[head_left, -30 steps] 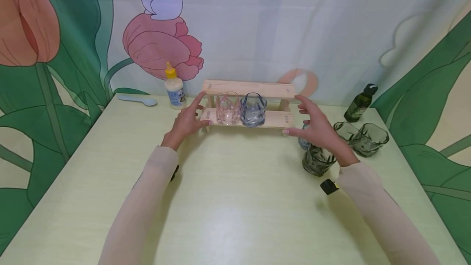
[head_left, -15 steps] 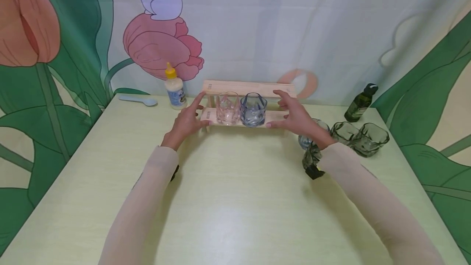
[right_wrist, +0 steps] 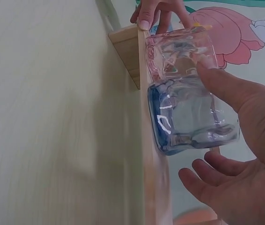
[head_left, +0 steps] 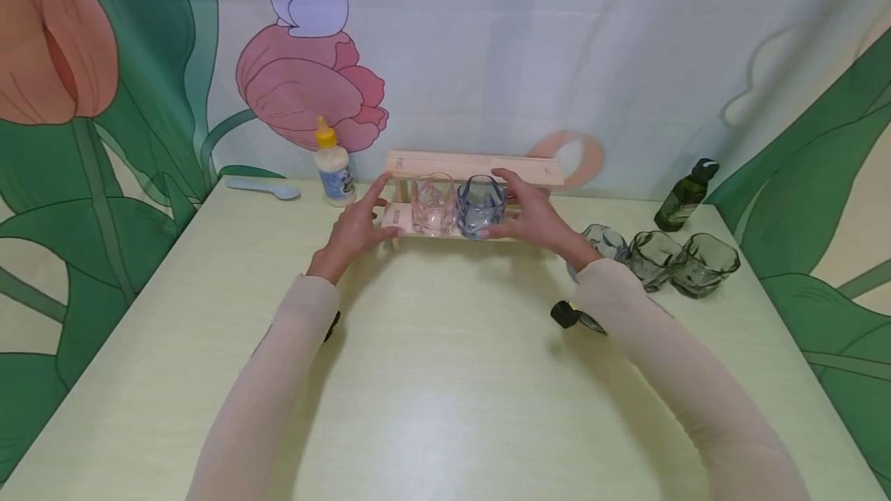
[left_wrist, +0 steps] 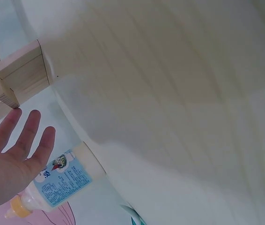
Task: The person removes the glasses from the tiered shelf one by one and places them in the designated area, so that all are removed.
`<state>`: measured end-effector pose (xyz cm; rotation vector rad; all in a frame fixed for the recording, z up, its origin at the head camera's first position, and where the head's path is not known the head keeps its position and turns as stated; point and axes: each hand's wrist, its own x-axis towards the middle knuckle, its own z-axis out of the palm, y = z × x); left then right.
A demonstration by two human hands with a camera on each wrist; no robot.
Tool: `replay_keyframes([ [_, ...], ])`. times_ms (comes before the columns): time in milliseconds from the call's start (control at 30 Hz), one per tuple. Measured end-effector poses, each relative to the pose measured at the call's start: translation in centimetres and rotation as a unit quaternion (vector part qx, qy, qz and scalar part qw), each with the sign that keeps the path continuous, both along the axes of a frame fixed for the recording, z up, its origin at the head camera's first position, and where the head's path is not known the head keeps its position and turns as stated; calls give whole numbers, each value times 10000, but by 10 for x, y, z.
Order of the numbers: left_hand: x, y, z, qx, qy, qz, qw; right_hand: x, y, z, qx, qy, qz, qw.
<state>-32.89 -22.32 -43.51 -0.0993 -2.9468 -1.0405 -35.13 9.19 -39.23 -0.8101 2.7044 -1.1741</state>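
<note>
A two-tier wooden rack [head_left: 468, 165] stands at the back of the table. On its lower shelf a pink glass [head_left: 431, 211] and a blue glass [head_left: 475, 215] sit side by side. My left hand [head_left: 353, 229] touches the rack's left end, thumb at the lower shelf's front edge, the other fingers spread and fairly straight. My right hand [head_left: 539, 216] is spread at the right side of the blue glass. In the right wrist view its thumb overlaps the glasses [right_wrist: 188, 110], and the other fingers [right_wrist: 202, 180] stand apart below them.
At right, another blue glass [head_left: 607, 240] and two dark green glasses [head_left: 650, 257] stand together; another green one is mostly hidden by the right sleeve. Behind them is a dark green bottle [head_left: 685, 195]. A yellow-capped bottle [head_left: 336, 172] and a light blue spoon [head_left: 264, 189] lie left.
My right hand has moved left from the rack's right end to the blue glass on the shelf. The left hand stays at the rack's left end. The glasses on the shelf have not moved.
</note>
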Motion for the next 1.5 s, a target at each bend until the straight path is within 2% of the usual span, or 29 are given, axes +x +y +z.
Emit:
replay_keyframes([
  [467,-1,-2,-1,-27,42,-54,10000,-7,-18,-5,286,95,-13,9995],
  [833,-1,-1,-2,-50,22,-35,10000,-10,-26,-11,234,-86,-118,9996],
  [1100,0,-1,-1,-67,49,-29,10000,-10,-25,-12,171,-61,-118,9998],
  [1500,0,-1,-1,-101,84,-6,9999,-12,-27,-15,242,208,-309,9990],
])
